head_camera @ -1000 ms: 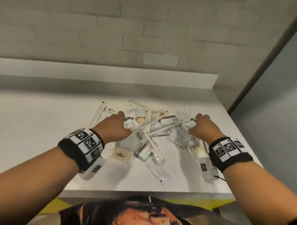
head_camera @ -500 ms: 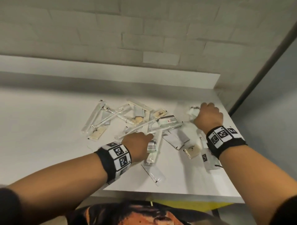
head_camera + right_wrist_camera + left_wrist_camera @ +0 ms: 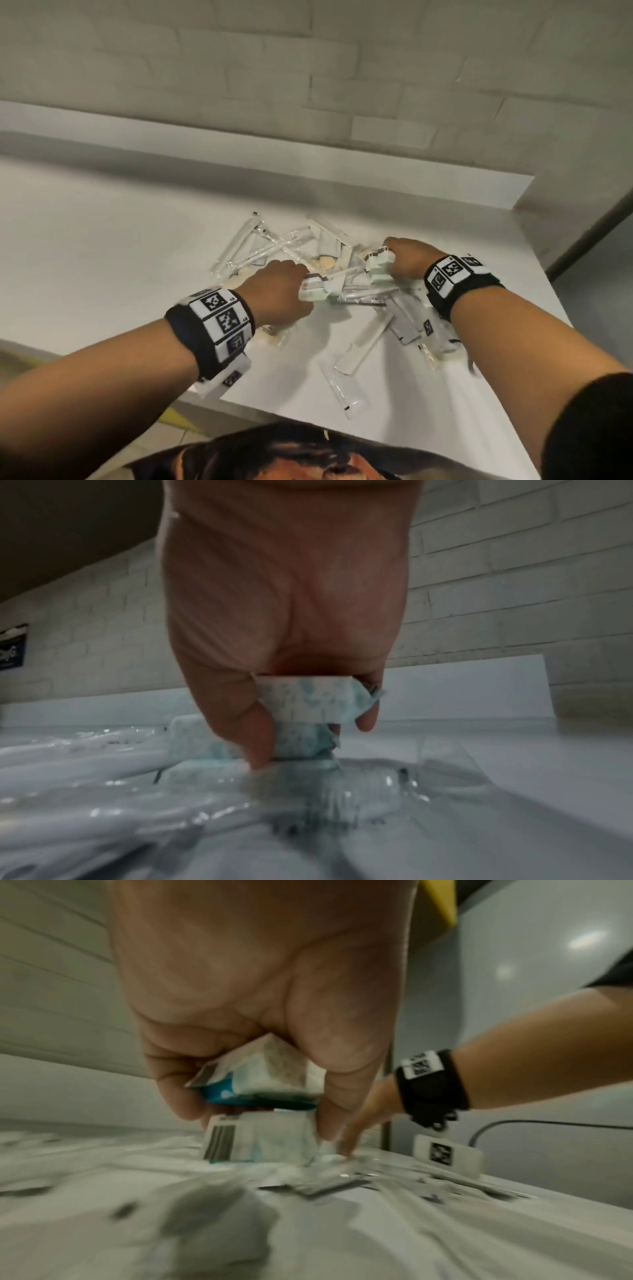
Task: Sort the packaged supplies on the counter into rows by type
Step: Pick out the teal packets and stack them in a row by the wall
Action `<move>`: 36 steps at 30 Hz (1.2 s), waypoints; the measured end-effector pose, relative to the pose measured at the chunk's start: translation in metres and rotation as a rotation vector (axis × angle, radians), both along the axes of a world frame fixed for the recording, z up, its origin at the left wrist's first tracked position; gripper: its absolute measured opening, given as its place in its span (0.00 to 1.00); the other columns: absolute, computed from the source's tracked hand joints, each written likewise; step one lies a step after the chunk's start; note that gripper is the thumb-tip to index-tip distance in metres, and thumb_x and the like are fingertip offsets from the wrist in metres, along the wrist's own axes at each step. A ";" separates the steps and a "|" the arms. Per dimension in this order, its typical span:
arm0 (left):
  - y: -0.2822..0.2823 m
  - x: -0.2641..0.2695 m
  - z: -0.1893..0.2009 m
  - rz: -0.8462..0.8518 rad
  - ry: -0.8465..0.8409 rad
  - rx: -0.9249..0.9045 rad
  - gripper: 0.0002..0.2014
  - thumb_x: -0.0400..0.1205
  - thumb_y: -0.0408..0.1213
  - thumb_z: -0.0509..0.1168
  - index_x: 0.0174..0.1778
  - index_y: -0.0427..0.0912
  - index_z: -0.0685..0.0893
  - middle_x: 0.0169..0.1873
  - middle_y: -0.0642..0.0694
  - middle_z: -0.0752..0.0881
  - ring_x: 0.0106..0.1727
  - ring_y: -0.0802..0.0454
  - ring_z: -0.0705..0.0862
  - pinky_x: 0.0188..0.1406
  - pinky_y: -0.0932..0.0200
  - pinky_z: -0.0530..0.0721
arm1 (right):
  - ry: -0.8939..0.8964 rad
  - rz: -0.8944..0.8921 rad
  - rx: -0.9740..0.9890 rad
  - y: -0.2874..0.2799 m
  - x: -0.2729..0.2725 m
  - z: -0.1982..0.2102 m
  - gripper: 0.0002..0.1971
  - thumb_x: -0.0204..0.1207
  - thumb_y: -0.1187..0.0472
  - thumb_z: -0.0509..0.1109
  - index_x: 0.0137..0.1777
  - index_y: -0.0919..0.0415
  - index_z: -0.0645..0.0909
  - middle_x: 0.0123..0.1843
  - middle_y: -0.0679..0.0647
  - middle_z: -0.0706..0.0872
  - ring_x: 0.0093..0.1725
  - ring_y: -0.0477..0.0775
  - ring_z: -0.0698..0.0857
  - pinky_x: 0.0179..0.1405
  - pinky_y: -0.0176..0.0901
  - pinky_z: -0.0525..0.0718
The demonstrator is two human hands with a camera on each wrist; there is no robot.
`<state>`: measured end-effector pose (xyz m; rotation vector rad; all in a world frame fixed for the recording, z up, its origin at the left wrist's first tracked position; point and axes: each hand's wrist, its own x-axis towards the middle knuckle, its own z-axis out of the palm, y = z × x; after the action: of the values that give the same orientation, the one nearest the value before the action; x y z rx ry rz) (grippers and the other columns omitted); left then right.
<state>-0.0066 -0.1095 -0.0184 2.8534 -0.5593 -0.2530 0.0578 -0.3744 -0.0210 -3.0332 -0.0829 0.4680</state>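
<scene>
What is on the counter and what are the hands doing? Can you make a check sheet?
Surface: white counter, packets heaped right of centre, no rows yet.
Job's things: mixed pile: long clear sleeves, flat white sachets, small tan packets, blue-white packs.
Clutter: nothing seen.
Hands: left hand grips two blue-white packs, one barcoded; right hand grips stacked blue-white packs. Both are low over the pile.
Cables: a thin cable by the right wrist.
Surroundings: pale brick wall behind; grey panel at right.
</scene>
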 end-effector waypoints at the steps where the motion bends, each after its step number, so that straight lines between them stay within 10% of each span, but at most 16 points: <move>1: 0.010 0.005 0.000 0.041 0.008 -0.016 0.23 0.76 0.53 0.66 0.65 0.48 0.77 0.58 0.48 0.80 0.61 0.47 0.79 0.56 0.54 0.79 | 0.021 0.020 -0.001 0.000 0.002 0.000 0.19 0.73 0.59 0.66 0.65 0.53 0.73 0.58 0.52 0.83 0.54 0.56 0.81 0.50 0.45 0.79; 15: 0.116 0.128 -0.015 0.556 0.221 -0.111 0.27 0.79 0.49 0.66 0.68 0.34 0.74 0.64 0.36 0.81 0.60 0.39 0.83 0.50 0.54 0.79 | -0.017 -0.145 0.056 -0.005 0.001 0.004 0.25 0.66 0.53 0.77 0.62 0.53 0.74 0.55 0.52 0.83 0.50 0.53 0.80 0.42 0.44 0.77; 19: 0.101 0.150 -0.023 0.450 0.265 -0.106 0.26 0.78 0.50 0.65 0.66 0.35 0.76 0.60 0.37 0.83 0.55 0.40 0.85 0.51 0.53 0.84 | -0.014 -0.175 0.030 0.006 -0.001 -0.012 0.33 0.67 0.52 0.76 0.72 0.52 0.70 0.63 0.53 0.80 0.56 0.54 0.81 0.54 0.49 0.81; 28: 0.034 0.143 -0.034 0.022 0.298 -0.125 0.22 0.76 0.51 0.67 0.57 0.38 0.77 0.50 0.43 0.83 0.46 0.46 0.85 0.36 0.58 0.81 | -0.286 -0.448 0.051 0.025 -0.001 0.013 0.29 0.68 0.54 0.75 0.67 0.58 0.69 0.50 0.59 0.84 0.43 0.59 0.77 0.39 0.45 0.75; 36: 0.102 0.132 -0.018 -0.181 0.145 0.025 0.20 0.73 0.49 0.70 0.58 0.47 0.78 0.51 0.46 0.80 0.49 0.47 0.81 0.42 0.57 0.78 | -0.105 -0.195 0.165 0.162 0.022 0.033 0.32 0.66 0.53 0.78 0.69 0.50 0.69 0.52 0.51 0.85 0.45 0.54 0.83 0.39 0.44 0.81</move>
<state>0.1257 -0.0071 -0.0365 2.7806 -0.7892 -0.4959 0.0794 -0.2124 0.0119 -2.8637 0.1590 0.2717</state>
